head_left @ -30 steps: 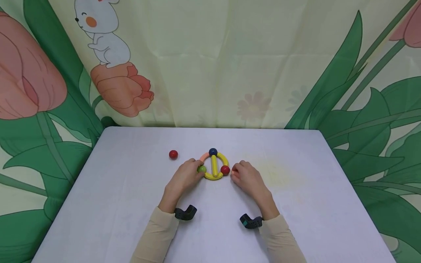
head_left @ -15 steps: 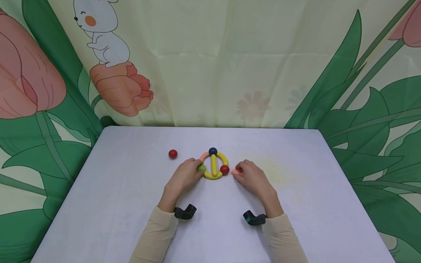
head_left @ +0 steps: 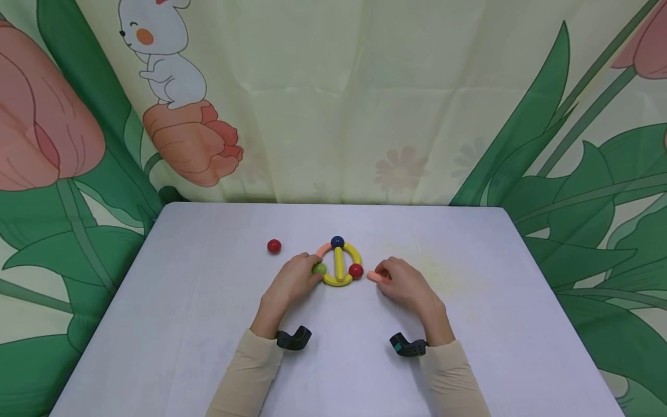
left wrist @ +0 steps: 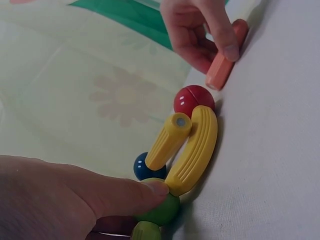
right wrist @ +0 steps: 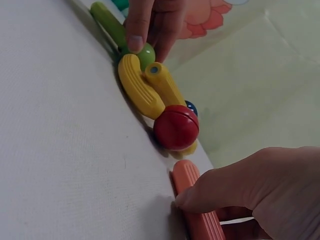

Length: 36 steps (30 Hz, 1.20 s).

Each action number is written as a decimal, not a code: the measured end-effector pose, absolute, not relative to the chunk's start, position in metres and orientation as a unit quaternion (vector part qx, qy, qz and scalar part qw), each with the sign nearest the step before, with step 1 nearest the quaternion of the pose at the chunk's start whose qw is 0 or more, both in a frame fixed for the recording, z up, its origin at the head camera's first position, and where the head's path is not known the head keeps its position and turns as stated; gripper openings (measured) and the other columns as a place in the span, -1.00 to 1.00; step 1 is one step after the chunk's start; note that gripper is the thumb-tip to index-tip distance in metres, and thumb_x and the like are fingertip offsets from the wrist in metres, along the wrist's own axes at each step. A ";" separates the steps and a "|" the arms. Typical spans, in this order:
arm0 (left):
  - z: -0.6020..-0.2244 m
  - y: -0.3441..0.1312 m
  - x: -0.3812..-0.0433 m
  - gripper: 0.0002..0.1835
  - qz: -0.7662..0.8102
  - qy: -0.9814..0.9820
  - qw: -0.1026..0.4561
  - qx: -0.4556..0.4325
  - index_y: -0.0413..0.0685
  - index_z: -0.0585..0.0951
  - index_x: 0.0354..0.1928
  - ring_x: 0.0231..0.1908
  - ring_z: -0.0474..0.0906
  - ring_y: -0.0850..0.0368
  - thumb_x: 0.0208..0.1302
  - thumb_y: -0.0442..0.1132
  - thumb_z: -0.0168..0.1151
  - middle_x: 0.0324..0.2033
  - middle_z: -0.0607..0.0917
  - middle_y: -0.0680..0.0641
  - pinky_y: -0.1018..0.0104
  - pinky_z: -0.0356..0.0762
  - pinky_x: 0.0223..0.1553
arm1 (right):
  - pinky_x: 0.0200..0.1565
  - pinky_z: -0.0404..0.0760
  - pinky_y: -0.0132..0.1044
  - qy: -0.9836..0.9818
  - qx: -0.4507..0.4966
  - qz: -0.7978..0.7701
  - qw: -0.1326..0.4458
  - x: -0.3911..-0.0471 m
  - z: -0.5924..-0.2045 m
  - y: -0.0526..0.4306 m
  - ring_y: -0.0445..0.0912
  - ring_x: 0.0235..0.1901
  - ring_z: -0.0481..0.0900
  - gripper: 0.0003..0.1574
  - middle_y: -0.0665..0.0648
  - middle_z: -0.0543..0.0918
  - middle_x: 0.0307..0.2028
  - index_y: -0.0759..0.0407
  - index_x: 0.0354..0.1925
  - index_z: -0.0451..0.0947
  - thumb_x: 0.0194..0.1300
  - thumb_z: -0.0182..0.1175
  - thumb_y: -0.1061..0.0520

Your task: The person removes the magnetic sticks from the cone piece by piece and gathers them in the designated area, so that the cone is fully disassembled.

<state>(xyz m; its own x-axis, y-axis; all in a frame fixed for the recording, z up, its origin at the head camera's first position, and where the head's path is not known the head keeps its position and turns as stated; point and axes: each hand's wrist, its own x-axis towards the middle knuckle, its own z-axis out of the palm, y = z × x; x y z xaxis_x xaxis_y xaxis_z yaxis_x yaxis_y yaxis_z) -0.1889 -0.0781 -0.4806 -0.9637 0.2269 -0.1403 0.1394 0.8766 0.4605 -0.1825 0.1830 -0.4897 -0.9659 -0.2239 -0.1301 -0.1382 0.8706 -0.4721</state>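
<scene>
A ring of magnetic balls and rods lies mid-table: blue ball [head_left: 337,242], red ball [head_left: 356,271], green ball [head_left: 319,269], curved yellow rods [right wrist: 137,85] and a curved salmon rod [head_left: 324,249]. A straight yellow rod [head_left: 339,264] runs from the blue ball across the ring. My left hand [head_left: 299,278] pinches the green ball, its thumb on top. A green rod [right wrist: 107,22] sticks outward from that ball, hidden by the hand in the head view. Right of the red ball, my right hand [head_left: 403,284] pinches a salmon rod [right wrist: 200,215], its end pointing at the red ball with a small gap.
A loose red ball [head_left: 274,247] lies left of the ring on the white table [head_left: 208,301]. Behind the table's far edge hangs a patterned curtain [head_left: 323,116]. Each wrist wears a black camera band [head_left: 294,338].
My right hand has drawn slightly right, away from the red ball, and more of the salmon rod shows. The left hand and ring stay in place.
</scene>
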 end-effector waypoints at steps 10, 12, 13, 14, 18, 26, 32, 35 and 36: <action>-0.481 -0.081 -0.189 -0.57 0.229 0.963 0.089 0.112 -0.09 0.63 0.18 -0.23 0.53 0.11 0.29 -0.18 0.37 -0.12 0.68 -0.07 0.19 0.64 -0.03 | -0.11 0.61 -0.16 0.966 -0.084 -0.228 0.093 -0.182 -0.489 0.183 -0.07 -0.25 0.50 -0.68 0.07 0.63 -0.22 0.12 -0.08 0.67 0.30 0.34 -0.03; -0.482 -0.081 -0.188 -0.57 0.228 0.963 0.088 0.113 -0.09 0.63 0.19 -0.23 0.54 0.12 0.29 -0.17 0.37 -0.12 0.68 -0.07 0.20 0.64 -0.02 | -0.08 0.63 -0.15 0.967 -0.083 -0.223 0.088 -0.182 -0.488 0.183 -0.06 -0.23 0.50 -0.68 0.07 0.63 -0.21 0.13 -0.06 0.67 0.29 0.34 -0.01; -0.483 -0.080 -0.188 -0.57 0.226 0.964 0.087 0.113 -0.08 0.63 0.19 -0.22 0.54 0.12 0.29 -0.17 0.37 -0.12 0.68 -0.07 0.19 0.63 -0.01 | -0.07 0.64 -0.14 0.968 -0.083 -0.220 0.084 -0.182 -0.488 0.183 -0.06 -0.22 0.51 -0.69 0.08 0.63 -0.20 0.13 -0.05 0.67 0.29 0.34 0.01; -0.483 -0.080 -0.188 -0.57 0.227 0.964 0.086 0.112 -0.08 0.63 0.19 -0.22 0.54 0.12 0.29 -0.17 0.37 -0.12 0.68 -0.06 0.19 0.63 -0.01 | -0.05 0.65 -0.13 0.969 -0.086 -0.216 0.079 -0.182 -0.487 0.184 -0.06 -0.22 0.51 -0.68 0.08 0.64 -0.19 0.14 -0.05 0.68 0.29 0.35 0.02; -0.483 -0.081 -0.188 -0.56 0.231 0.963 0.088 0.106 -0.08 0.63 0.19 -0.22 0.53 0.12 0.28 -0.17 0.38 -0.12 0.68 -0.05 0.19 0.63 -0.01 | -0.03 0.66 -0.09 0.972 -0.101 -0.206 0.057 -0.185 -0.485 0.184 -0.05 -0.20 0.53 -0.64 0.10 0.64 -0.18 0.16 -0.03 0.68 0.32 0.33 -0.02; -0.481 -0.082 -0.187 -0.56 0.235 0.963 0.083 0.106 -0.08 0.62 0.20 -0.19 0.54 0.10 0.30 -0.16 0.36 -0.08 0.69 -0.07 0.17 0.64 0.03 | 0.06 0.65 -0.03 0.973 -0.129 -0.188 0.024 -0.204 -0.479 0.188 0.03 -0.10 0.59 -0.60 0.15 0.67 -0.13 0.18 -0.03 0.70 0.34 0.30 -0.08; -0.482 -0.082 -0.188 -0.56 0.237 0.962 0.083 0.105 -0.06 0.62 0.21 -0.16 0.53 0.09 0.32 -0.13 0.35 -0.04 0.68 -0.08 0.17 0.63 0.07 | 0.06 0.64 -0.01 0.975 -0.158 -0.153 -0.005 -0.224 -0.480 0.196 0.07 -0.10 0.60 -0.65 0.16 0.67 -0.13 0.18 -0.01 0.70 0.33 0.33 0.01; -0.483 -0.082 -0.188 -0.56 0.233 0.963 0.086 0.103 -0.05 0.62 0.21 -0.16 0.53 0.10 0.32 -0.12 0.35 -0.04 0.68 -0.07 0.18 0.62 0.07 | 0.04 0.64 -0.01 0.975 -0.171 -0.141 -0.024 -0.233 -0.485 0.201 0.07 -0.12 0.61 -0.65 0.16 0.68 -0.15 0.19 -0.01 0.70 0.34 0.31 0.00; -0.483 -0.082 -0.188 -0.55 0.232 0.963 0.088 0.103 -0.04 0.62 0.21 -0.17 0.52 0.10 0.31 -0.12 0.35 -0.05 0.68 -0.07 0.19 0.63 0.06 | 0.03 0.64 -0.01 0.974 -0.174 -0.139 -0.031 -0.236 -0.487 0.203 0.07 -0.13 0.61 -0.64 0.16 0.68 -0.16 0.19 -0.02 0.71 0.35 0.30 -0.01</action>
